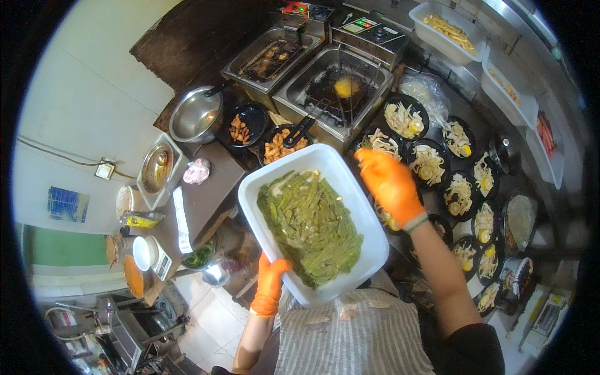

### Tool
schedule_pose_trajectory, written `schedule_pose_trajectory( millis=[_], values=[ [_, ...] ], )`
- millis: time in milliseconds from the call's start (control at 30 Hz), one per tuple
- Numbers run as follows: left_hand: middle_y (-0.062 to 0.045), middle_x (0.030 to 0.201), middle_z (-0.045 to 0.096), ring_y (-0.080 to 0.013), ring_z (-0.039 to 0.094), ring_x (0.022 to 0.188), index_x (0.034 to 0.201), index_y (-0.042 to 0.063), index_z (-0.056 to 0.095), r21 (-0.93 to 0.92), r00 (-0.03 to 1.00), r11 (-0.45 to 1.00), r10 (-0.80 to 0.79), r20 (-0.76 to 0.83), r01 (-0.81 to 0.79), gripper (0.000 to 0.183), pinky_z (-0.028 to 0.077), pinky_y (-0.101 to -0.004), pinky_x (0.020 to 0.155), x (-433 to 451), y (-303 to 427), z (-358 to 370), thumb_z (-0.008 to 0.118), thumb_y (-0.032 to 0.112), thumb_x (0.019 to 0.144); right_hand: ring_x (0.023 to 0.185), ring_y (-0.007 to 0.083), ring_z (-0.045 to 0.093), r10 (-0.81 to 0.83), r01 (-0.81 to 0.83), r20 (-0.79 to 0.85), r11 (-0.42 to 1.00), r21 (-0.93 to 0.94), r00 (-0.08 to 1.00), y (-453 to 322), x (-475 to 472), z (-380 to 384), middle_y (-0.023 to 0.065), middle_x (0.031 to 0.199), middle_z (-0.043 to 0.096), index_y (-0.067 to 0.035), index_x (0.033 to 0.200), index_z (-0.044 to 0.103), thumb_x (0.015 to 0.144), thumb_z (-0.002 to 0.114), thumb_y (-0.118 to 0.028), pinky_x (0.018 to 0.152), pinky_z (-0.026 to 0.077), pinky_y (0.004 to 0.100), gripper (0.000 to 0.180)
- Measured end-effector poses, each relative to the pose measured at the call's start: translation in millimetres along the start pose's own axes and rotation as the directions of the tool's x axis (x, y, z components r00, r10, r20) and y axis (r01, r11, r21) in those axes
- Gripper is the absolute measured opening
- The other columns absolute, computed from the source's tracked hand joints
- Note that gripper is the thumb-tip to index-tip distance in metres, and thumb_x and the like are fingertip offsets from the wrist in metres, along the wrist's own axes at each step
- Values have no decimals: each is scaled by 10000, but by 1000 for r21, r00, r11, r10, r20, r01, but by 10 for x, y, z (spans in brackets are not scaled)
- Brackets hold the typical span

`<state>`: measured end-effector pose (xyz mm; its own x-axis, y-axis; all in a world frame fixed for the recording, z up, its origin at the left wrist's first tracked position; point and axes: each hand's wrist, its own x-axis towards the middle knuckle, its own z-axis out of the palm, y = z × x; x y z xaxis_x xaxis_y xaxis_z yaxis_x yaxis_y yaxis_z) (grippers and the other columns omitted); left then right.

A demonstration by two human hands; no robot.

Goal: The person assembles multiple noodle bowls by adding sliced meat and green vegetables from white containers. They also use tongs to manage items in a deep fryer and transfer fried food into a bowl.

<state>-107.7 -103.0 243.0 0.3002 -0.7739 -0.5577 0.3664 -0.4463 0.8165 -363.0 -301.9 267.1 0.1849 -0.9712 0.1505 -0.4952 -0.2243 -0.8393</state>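
Note:
A white plastic tub (372, 236) of cooked-looking green vegetable strips (311, 225) is tilted in front of my striped apron. My left hand (270, 283), in an orange glove, grips its lower left rim with the thumb over the edge. My right hand (393, 187), gloved in orange too, hovers to the right of the tub over several black bowls. Its fingers are curled and blurred, so whether they hold anything is unclear. Under the fingertips is a black bowl of pale strips (383, 143). Another bowl, with pale strips and a corn piece (426, 161), stands just beyond the hand.
Two deep fryers (337, 89) stand at the back, a yellow item (346, 87) in the right one's oil. Fried pieces (281, 146) fill a nearby bowl. A steel bowl (197, 115) and a kitchen scale (161, 267) are at left. Food tubs (447, 35) line the right shelf.

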Motion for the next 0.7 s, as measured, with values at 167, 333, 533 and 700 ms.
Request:
schedule_pose_trajectory(
  millis=[167,333,533,700],
  values=[
    [-50,982,625,-174,601,880,1197,0,554,16,992,1000,18,124,-20,460,494,-287,761,33,57,164,598,57,742,940,316,682,-196,181,301,980,77,933,-425,-311,422,120,1016,715,-126,1132,736,873,695,-170,839,544,399,266],
    [-51,1062,606,-172,597,922,1364,3,482,132,981,991,-3,195,-24,656,498,-291,799,11,220,375,591,4,718,932,351,670,-136,145,58,967,-211,989,-552,-115,677,139,997,698,-127,1223,694,845,673,-114,797,545,433,379],
    [-34,997,613,-153,594,866,1333,11,502,168,963,984,8,270,-55,637,493,-279,775,48,263,409,596,-23,704,992,397,646,-70,100,146,973,-210,987,-648,-144,639,154,1054,678,-125,1264,666,823,607,-85,880,514,468,447],
    [-27,972,616,-143,590,864,1292,9,524,162,949,986,-18,314,-35,595,489,-268,759,22,275,420,598,-35,703,1083,410,620,21,6,226,993,-115,974,-618,-9,669,175,1125,675,-123,1198,682,818,590,-89,954,484,466,392]
  ],
)
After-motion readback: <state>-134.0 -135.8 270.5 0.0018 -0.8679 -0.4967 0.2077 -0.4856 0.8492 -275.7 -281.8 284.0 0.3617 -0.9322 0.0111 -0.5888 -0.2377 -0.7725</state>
